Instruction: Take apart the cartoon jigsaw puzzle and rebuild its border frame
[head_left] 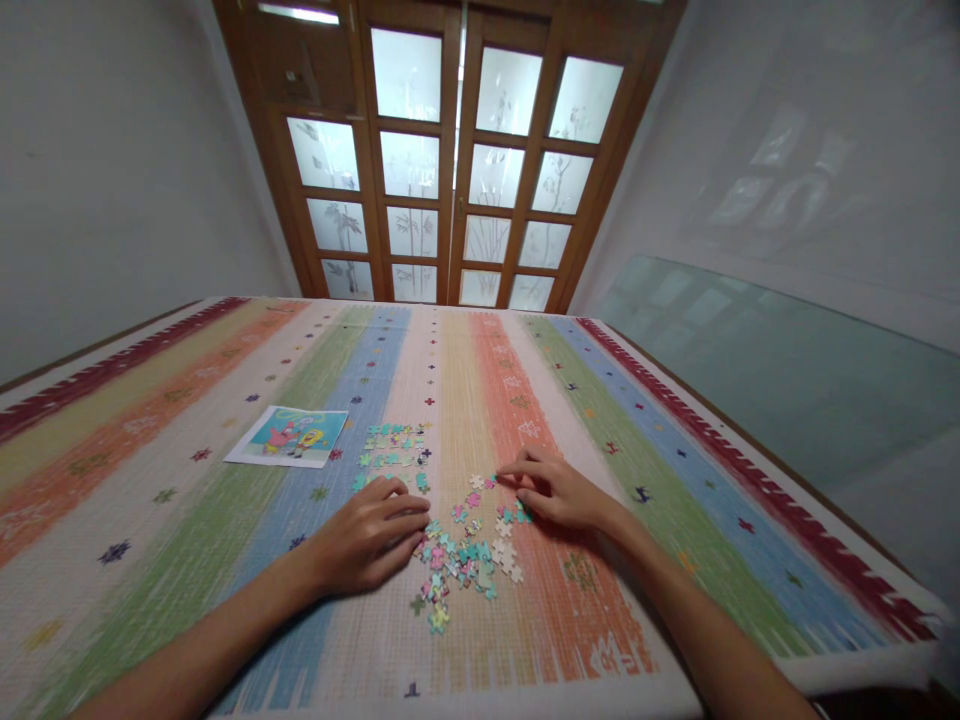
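Observation:
My left hand (369, 535) rests palm down on the striped cloth, fingers together, its tips beside a heap of loose puzzle pieces (465, 558). My right hand (555, 490) lies on the far right side of the heap, its fingertips touching pieces near the orange stripe; whether it pinches one I cannot tell. A partly joined group of teal pieces (391, 447) lies just beyond my left hand. A cartoon reference picture (289, 436) lies flat farther left.
The striped tablecloth (187, 400) covers the whole table, with its right edge (787, 520) next to a glass panel. Wooden doors with frosted panes (457, 160) stand behind the far end of the table.

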